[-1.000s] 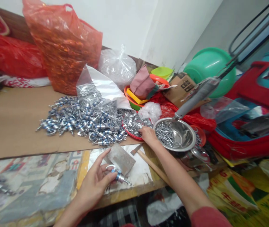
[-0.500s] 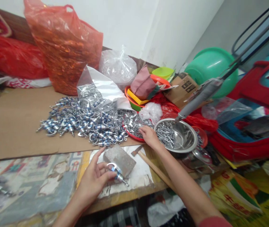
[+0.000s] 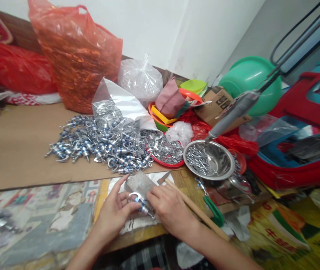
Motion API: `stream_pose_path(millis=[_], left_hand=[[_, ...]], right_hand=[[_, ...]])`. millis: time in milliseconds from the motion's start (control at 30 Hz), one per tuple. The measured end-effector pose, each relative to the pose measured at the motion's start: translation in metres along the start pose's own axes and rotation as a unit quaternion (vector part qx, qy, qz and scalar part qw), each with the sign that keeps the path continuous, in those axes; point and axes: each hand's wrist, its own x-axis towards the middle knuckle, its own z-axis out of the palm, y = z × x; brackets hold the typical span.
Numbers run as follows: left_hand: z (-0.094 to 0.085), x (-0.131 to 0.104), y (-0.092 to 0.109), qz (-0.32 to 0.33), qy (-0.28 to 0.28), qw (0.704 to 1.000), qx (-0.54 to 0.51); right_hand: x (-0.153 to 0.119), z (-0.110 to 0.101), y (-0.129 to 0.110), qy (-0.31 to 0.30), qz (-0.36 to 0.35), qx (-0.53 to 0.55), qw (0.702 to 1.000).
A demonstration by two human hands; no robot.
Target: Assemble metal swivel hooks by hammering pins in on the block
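In my left hand [image 3: 114, 210] I hold a small blue-and-silver metal fitting [image 3: 143, 207] with a crescent-shaped hook, gripped between thumb and fingers over the front of the workbench. My right hand [image 3: 172, 208] is closed at the fitting's right side, fingertips bunched together; whatever they pinch is hidden. Just behind both hands lies a grey block [image 3: 139, 183] on white paper. A hammer with a wooden handle [image 3: 196, 207] rests to the right, partly behind my right hand. Beyond the block, a red tray [image 3: 169, 165] contains many small silver pieces.
A heap of similar fittings [image 3: 98, 140] covers part of the cardboard [image 3: 21, 150]. A steel bowl [image 3: 227, 170] with metal pins stands right of the tray. A grey-handled tool [image 3: 224, 122] hangs above it. A green-handled item [image 3: 215, 213] lies at the bench's right edge.
My right hand has moved from the red tray back toward me, to the fitting in my left hand. The left hand keeps its grip, almost in the same spot.
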Motion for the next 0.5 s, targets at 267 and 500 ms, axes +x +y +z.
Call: stream_pose_path(millis=[267,500], left_hand=[[-0.002,0.000,-0.005,0.007,-0.004,1.000,-0.008],[-0.003,0.001,-0.006,0.010,-0.011,1.000,-0.012]], right_hand=[[0.004,0.000,-0.013,0.036,0.191,0.192,0.962],[0.011,0.002,-0.027,-0.026,0.235,0.166,0.957]])
